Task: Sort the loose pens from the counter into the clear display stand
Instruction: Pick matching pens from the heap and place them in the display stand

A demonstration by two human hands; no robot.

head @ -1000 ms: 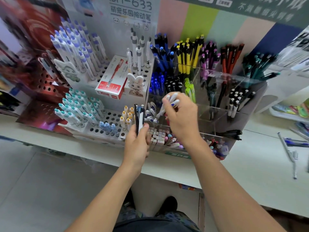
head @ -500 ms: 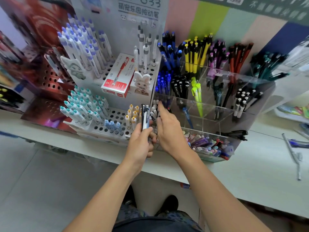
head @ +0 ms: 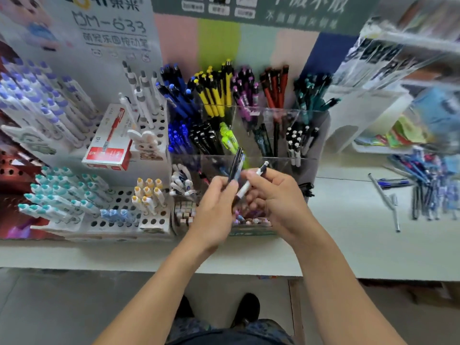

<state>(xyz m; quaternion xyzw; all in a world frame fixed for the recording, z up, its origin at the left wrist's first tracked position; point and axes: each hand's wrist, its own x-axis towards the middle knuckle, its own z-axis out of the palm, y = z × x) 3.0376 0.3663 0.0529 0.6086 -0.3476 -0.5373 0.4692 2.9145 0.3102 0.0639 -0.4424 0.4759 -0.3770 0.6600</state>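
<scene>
Task partly done. Clear display stand [head: 281, 115] w/ most compartments filled by colour. L hand [head: 214, 210] clamped on small bunch of dark pens [head: 236, 165], approx 2–3, blur prevents exact count. R hand [head: 276, 197] pinches 1 white-and-black pen [head: 251, 181], tip up, just in front of stand. Hands close together, each gripping. Left to do: loose pens [head: 423, 192] on counter [head: 348, 235] at right, roughly a dozen, not countable.
</scene>
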